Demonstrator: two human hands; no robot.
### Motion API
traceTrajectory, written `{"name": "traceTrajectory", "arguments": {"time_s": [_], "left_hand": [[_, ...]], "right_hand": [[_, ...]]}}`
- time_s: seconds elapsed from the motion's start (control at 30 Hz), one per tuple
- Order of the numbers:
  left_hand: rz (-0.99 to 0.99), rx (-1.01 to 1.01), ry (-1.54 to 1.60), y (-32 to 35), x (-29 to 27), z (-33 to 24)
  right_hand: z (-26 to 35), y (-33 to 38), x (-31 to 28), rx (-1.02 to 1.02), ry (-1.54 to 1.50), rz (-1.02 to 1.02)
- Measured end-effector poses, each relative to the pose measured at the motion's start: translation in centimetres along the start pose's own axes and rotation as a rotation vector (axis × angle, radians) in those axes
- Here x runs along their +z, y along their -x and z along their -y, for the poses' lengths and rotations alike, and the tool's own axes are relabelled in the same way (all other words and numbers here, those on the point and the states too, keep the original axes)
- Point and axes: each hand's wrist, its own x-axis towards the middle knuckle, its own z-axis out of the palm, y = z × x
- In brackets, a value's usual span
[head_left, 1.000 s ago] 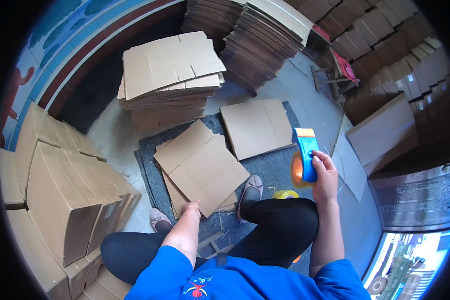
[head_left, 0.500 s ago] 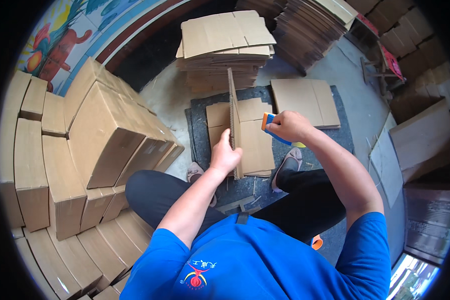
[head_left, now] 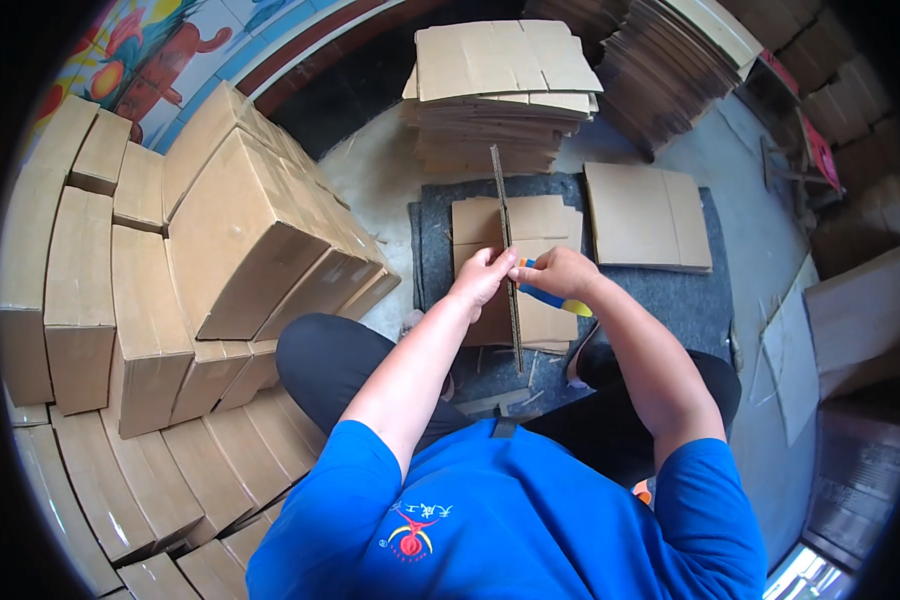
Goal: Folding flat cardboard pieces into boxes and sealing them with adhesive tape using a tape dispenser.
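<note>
A flat cardboard piece [head_left: 516, 335] stands on edge between my knees, seen nearly edge-on. My left hand [head_left: 482, 281] grips its near part, with the fingers on the left face. My right hand [head_left: 562, 273] is closed round a small blue, orange and yellow hand tool [head_left: 545, 297] whose exact kind I cannot make out. The tool's orange end is close to the sheet's right face, next to my left thumb; the fingers hide whether it touches. Under the upright sheet lie more flat cardboard pieces [head_left: 545, 228].
A dark mat [head_left: 660, 305] covers the floor here, with a low cardboard pile [head_left: 650, 215] on its right. Beyond stands a tall stack of flat cardboard [head_left: 505, 60]. Closed boxes [head_left: 235, 230] crowd the left side. Cardboard scraps [head_left: 495, 403] lie between my feet.
My right hand has brought the tool left to the upright cardboard. My left hand has shifted up along its edge, and both hands are now close together. The whole view has shifted slightly.
</note>
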Motion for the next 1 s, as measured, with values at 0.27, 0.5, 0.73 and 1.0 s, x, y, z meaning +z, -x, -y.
{"name": "traceTrajectory", "arguments": {"time_s": [0.27, 0.5, 0.73, 1.0], "left_hand": [[-0.348, 0.532, -0.608, -1.0, 0.2, 0.4], [-0.3, 0.415, -0.905, 4.4, -1.5, 0.0], [-0.197, 1.19, -1.219, 6.4, -0.5, -0.3], [-0.006, 0.531, -1.632, 4.1, 3.2, -1.0]], "right_hand": [[2.5, 2.2, 1.1, 0.039, 0.3, -0.367], [-0.9, 0.7, -3.0, 0.145, 0.256, -0.491], [-2.5, -1.6, -0.4, 0.112, 0.116, -0.636], [-3.4, -1.3, 1.0, 0.062, 0.126, -0.687]]}}
